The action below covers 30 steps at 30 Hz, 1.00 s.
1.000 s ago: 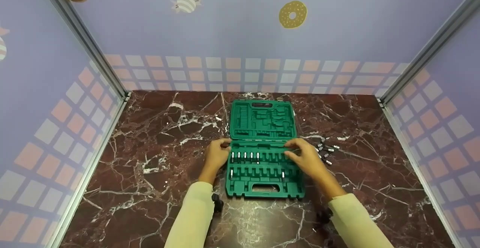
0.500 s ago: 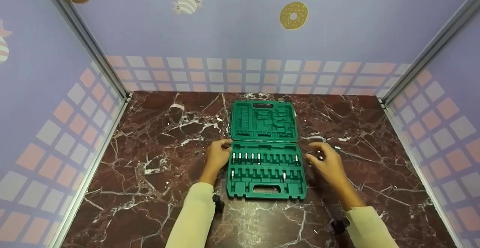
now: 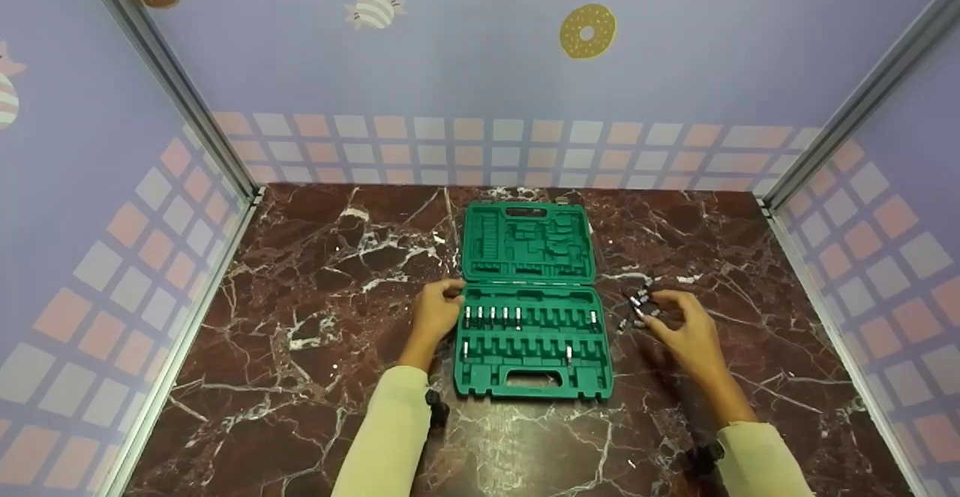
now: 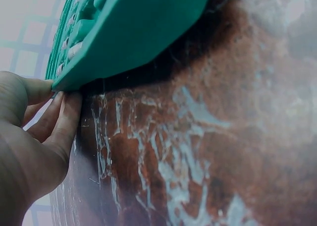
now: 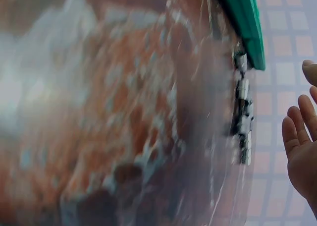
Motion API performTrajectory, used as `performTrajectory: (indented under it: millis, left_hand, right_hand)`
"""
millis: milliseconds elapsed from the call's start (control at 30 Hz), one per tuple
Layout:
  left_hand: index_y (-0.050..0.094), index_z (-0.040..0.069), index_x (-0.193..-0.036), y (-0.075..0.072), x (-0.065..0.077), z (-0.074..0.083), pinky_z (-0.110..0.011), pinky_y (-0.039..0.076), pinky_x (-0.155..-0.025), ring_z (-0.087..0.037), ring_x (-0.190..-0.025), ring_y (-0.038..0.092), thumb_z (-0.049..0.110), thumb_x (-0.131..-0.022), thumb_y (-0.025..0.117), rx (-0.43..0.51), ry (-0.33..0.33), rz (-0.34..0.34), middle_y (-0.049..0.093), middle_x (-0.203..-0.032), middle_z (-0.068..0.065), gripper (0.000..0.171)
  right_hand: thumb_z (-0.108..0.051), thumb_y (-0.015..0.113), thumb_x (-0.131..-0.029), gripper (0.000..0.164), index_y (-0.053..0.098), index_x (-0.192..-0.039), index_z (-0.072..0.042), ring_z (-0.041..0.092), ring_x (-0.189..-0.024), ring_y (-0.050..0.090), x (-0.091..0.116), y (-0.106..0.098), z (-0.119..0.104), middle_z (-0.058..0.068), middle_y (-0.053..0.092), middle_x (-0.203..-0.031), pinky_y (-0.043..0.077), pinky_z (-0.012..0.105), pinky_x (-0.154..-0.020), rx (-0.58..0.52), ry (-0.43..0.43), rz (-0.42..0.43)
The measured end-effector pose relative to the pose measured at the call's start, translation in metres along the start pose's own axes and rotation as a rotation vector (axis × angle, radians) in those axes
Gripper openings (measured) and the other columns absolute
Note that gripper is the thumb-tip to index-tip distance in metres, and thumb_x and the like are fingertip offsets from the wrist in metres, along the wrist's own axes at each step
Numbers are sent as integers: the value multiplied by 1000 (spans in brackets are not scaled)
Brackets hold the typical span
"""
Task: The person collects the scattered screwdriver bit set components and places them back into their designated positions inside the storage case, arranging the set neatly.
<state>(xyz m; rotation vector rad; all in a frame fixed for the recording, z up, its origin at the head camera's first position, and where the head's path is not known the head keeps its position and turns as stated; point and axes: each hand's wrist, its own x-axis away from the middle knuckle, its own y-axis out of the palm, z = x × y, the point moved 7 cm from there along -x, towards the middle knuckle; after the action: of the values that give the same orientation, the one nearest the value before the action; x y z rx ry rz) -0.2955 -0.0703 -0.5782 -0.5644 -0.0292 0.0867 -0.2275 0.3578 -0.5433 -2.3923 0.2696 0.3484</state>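
Note:
An unfolded green plastic tool case [image 3: 480,378] lies on the table, its lid half farther from me. Several silver socket bits [image 3: 493,315] stand at the left of its upper row, with one more at the row's right end. The lower row holds a bit at the left and another [image 3: 568,353] toward the right. My left hand [image 3: 435,313] pinches the case's left edge, thumb at the rim and fingers below in the left wrist view. Over a loose pile of dark and silver bits [image 5: 243,109], my right hand [image 3: 694,335] hovers with fingers spread, nothing between them.
The table top [image 3: 337,407] is dark red marble with white veins. Patterned lilac walls [image 3: 480,54] with metal corner posts enclose it at the back and both sides. The loose bits lie just right of the case.
My right hand has left the case and moved right to the loose bits. A bit now stands at the upper row's right end. My left hand has stayed at the left edge.

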Motion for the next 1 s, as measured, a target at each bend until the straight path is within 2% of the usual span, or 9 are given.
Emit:
performTrajectory:
  millis: [100, 267, 367, 467, 600, 833, 1000]
  left_hand:
    - [79, 13, -116, 0, 0, 1, -46, 57, -86, -26, -98, 72, 6, -95, 71, -2, 7, 3, 77, -107, -7, 23]
    - [80, 12, -115, 0, -1, 2, -46, 57, -86, -26, -97, 73, 5, -94, 72, -7, 14, 11, 78, -107, -7, 23]
    - [80, 11, -115, 0, -1, 3, -45, 57, -85, -26, -96, 72, 4, -94, 71, 5, 13, 8, 78, -107, -8, 24]
    - [79, 10, -116, 1, -1, 3, -44, 58, -84, -26, -96, 72, 4, -95, 71, 23, 10, 0, 77, -107, -9, 24]
    - [79, 11, -116, 1, -1, 2, -44, 58, -84, -26, -96, 72, 4, -95, 71, 26, 8, -1, 77, -107, -9, 23]
    - [79, 11, -115, 0, -1, 0, -45, 58, -85, -27, -97, 72, 4, -94, 71, 24, 9, 7, 78, -107, -8, 23]
    - [79, 10, -116, 0, 0, 0, -46, 58, -85, -28, -99, 72, 3, -95, 70, 53, 3, -2, 77, -107, -10, 24]
  right_hand:
    - [-8, 86, -84, 43, 69, -122, -3, 27, -106, 65, 2, -3, 9, 11, 68, -120, 50, 26, -89, 32, 8, -3]
    - [-10, 86, -85, 41, 68, -120, -2, 30, -106, 65, 6, -4, 25, 15, 69, -116, 45, 25, -89, 103, 50, -37]
    - [-13, 86, -85, 40, 68, -119, -2, 32, -104, 66, 7, -4, 33, 16, 69, -113, 47, 31, -88, 131, 69, -61]
    - [-15, 87, -85, 38, 68, -116, -3, 31, -98, 68, 7, -2, 38, 16, 70, -109, 50, 29, -84, 138, 74, -85]
    - [-15, 87, -85, 35, 69, -113, -4, 30, -95, 69, 6, 1, 43, 15, 72, -107, 53, 23, -79, 134, 79, -122]
    - [-12, 83, -88, 28, 70, -111, -3, 31, -96, 69, 4, 8, 48, 15, 72, -107, 54, 31, -82, 173, 103, -171]
    - [-7, 81, -89, 23, 70, -108, -2, 30, -93, 69, 4, 10, 46, 15, 72, -103, 54, 30, -80, 185, 88, -166]
